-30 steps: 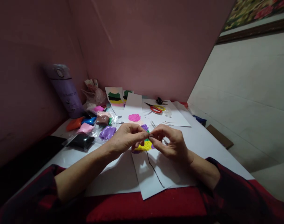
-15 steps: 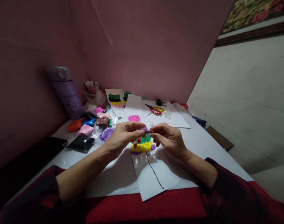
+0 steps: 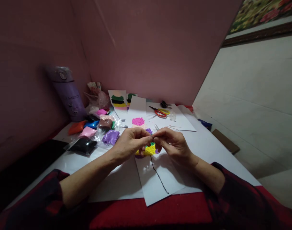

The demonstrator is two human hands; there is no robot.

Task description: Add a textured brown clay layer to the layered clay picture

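Observation:
My left hand (image 3: 134,140) and my right hand (image 3: 172,143) meet fingertip to fingertip above a white sheet (image 3: 157,182). Both are pinched closed around something small and dark, too hidden to name. Under the hands, the sheet carries textured patches of clay: yellow clay (image 3: 148,150) shows below my fingers, with bits of green and purple around it. A pink clay patch (image 3: 138,121) lies just beyond. From the yellow patch a thin dark curved line (image 3: 157,174) runs down the sheet towards me.
Bags of coloured clay, among them a black one (image 3: 83,146) and a purple one (image 3: 111,137), lie at left by a purple bottle (image 3: 70,95). Scissors (image 3: 159,112) rest at the back. A painted card (image 3: 118,101) leans near the wall. Red cloth (image 3: 148,214) borders the front.
My fingertips have drawn together, and the small dark piece between them is now mostly covered. My left hand has shifted slightly right. The sheet and clay bags stay put.

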